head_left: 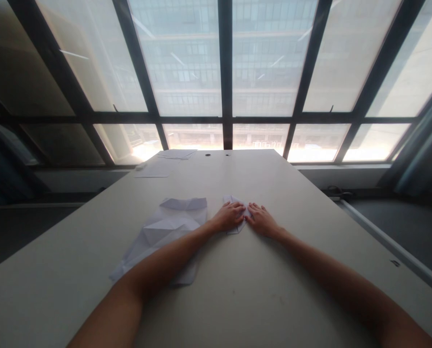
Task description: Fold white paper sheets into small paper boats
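Observation:
A small folded white paper [234, 229] lies on the white table [266, 299], partly hidden under my hands. My left hand [229, 216] rests flat on its left and middle part, fingers pointing right. From the other side my right hand [262, 220] touches the paper's right edge with its fingers laid down. The fingertips of both hands nearly meet. Left of them lies a larger creased white sheet [172, 224], its upper edge folded up and part of it hidden by my left forearm.
Flat white sheets [152, 169] lie at the table's far left corner. Two small dark holes [208, 155] are near the far edge. A small dark mark or object [395, 263] sits by the right edge. Large windows stand beyond the table, with curtains on both sides.

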{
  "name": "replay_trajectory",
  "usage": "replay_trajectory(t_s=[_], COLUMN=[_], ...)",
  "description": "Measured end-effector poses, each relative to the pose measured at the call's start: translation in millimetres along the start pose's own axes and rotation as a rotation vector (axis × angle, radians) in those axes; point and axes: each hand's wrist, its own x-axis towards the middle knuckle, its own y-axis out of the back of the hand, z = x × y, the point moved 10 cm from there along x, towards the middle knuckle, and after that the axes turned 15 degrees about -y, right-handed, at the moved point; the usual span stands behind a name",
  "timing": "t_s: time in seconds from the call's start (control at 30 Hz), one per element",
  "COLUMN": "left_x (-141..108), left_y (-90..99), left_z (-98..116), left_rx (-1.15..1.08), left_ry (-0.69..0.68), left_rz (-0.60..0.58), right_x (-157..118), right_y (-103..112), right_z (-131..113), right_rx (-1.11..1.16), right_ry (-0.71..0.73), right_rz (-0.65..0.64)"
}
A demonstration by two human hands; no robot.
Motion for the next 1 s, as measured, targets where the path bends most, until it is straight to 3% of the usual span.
replay_trajectory(t_s=[0.2, 0.43, 0.67, 0.83, 1.0], left_x=[-4, -10, -13, -13, -7], left_y=[-17.2, -17.2, -17.1, -16.6, -14.6], left_z=[-13, -40, -45, -44, -26], left_rx=[-0.031, -0.015, 0.000, -0.011, -0.014], left_ry=[0.091, 0.250, 0.302, 0.284, 0.120], left_rz=[-0.110, -0.111, -0.112, -0.124, -0.113], right_x=[-1, -1, -4, -6, -8], right_y=[0, 1, 5, 7, 5], right_z=[-1, -2, -6, -9, -15], right_rx=[-0.012, -0.019, -0.016, -0.017, 0.018], right_ry=[0.001, 0.009, 0.031, 0.051, 0.123], right_rz=[0.013, 0.015, 0.031, 0.043, 0.007])
